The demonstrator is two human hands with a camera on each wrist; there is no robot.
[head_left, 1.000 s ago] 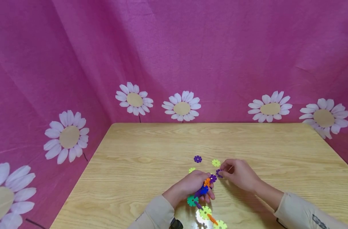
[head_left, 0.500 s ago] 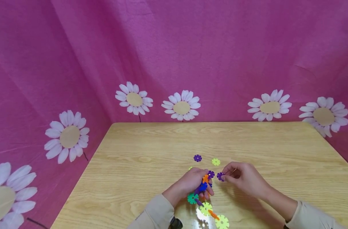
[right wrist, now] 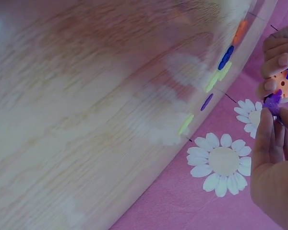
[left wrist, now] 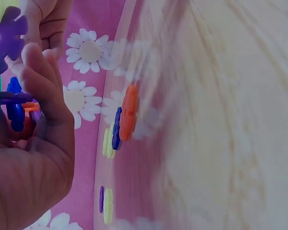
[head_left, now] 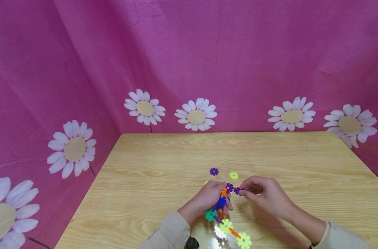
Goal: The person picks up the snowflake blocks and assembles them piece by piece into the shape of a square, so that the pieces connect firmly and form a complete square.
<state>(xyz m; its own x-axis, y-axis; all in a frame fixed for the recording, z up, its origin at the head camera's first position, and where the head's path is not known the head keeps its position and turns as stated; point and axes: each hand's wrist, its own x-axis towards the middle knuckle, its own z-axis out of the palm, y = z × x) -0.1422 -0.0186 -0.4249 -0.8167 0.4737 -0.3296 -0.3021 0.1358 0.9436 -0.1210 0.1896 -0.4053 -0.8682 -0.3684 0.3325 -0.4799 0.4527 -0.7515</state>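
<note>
My left hand (head_left: 207, 195) holds a chain of interlocking snowflake discs in the head view. The chain shows an orange disc (head_left: 224, 193), a blue disc (head_left: 221, 201), a green disc (head_left: 211, 215) and yellow discs (head_left: 226, 226) trailing toward the near edge. A purple disc (head_left: 229, 187) stands at its upper end, by the left thumb. My right hand (head_left: 268, 193) pinches another purple disc (head_left: 237, 191) close beside that end. In the right wrist view the purple pieces (right wrist: 272, 102) overlap at the right fingertips, so I cannot tell whether they touch.
Loose discs lie on the wooden table (head_left: 145, 166) beyond the hands: a purple one (head_left: 214, 171), a yellow one (head_left: 234, 175), and, in the left wrist view, an orange one (left wrist: 128, 112) and a blue one (left wrist: 116, 128). A pink flowered curtain (head_left: 238, 62) stands behind the table.
The right hand drew its purple disc slightly right and nearer, then back left toward the chain's end. The chain's upper end rose a little, and its trailing yellow end shifted right.
</note>
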